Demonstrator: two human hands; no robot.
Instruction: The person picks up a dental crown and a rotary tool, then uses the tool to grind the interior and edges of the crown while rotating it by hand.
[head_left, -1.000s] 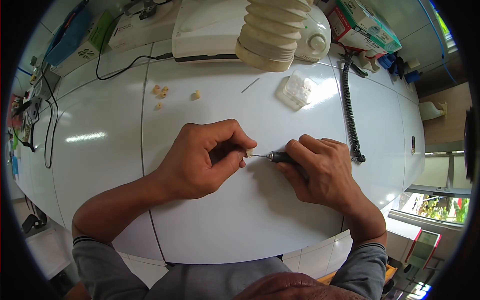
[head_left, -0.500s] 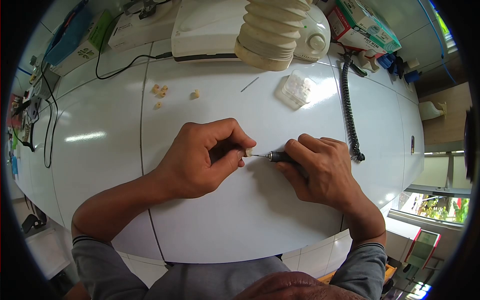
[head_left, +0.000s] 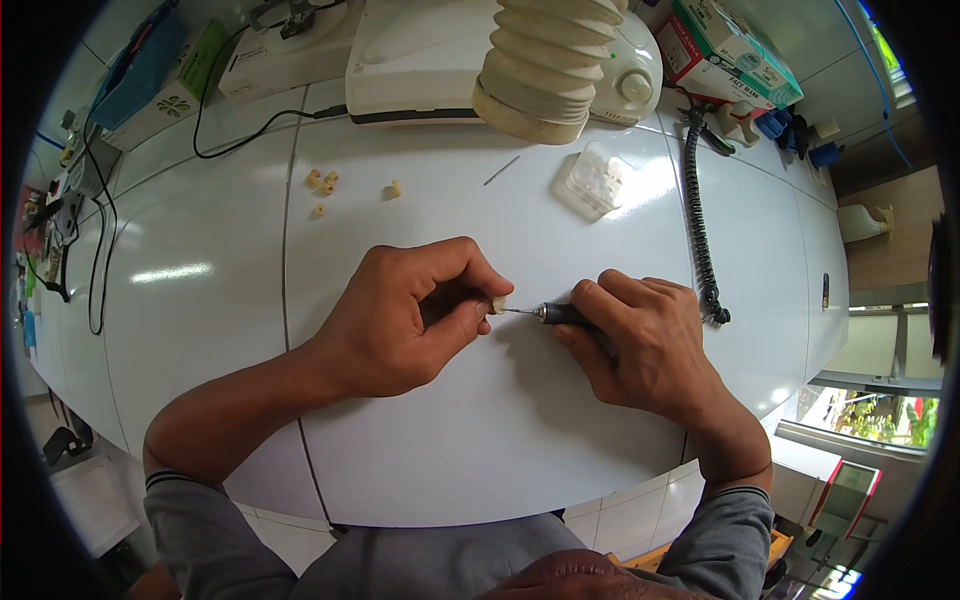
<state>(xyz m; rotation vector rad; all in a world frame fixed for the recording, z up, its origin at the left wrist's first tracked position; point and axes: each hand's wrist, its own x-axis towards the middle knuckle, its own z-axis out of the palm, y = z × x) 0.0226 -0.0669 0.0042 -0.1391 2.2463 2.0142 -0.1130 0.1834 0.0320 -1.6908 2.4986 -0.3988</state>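
Between the thumb and index finger of my left hand (head_left: 405, 320) is a small cream-coloured piece shaped like a dental crown (head_left: 499, 303). My right hand (head_left: 645, 340) grips a dark rotary handpiece (head_left: 560, 313), whose thin metal bur (head_left: 518, 311) points left. The bur's tip meets or nearly meets the crown; contact is too small to tell. Fingers of my left hand partly hide the crown. Several similar yellowish tooth-like pieces (head_left: 329, 186) lie farther back on the white table (head_left: 450, 440), with a single one (head_left: 396, 188) to their right.
A ribbed suction hose (head_left: 545, 75) hangs over the back of the table before a white machine (head_left: 415, 60). Nearby lie a thin metal rod (head_left: 502, 170) and a clear plastic box (head_left: 598, 178) with whitish pieces. A black coiled cord (head_left: 697, 215) runs down the right side.
Both hands hold almost the same pose, with crown and bur still close together. The view has shifted very slightly; nothing was taken up or let go.
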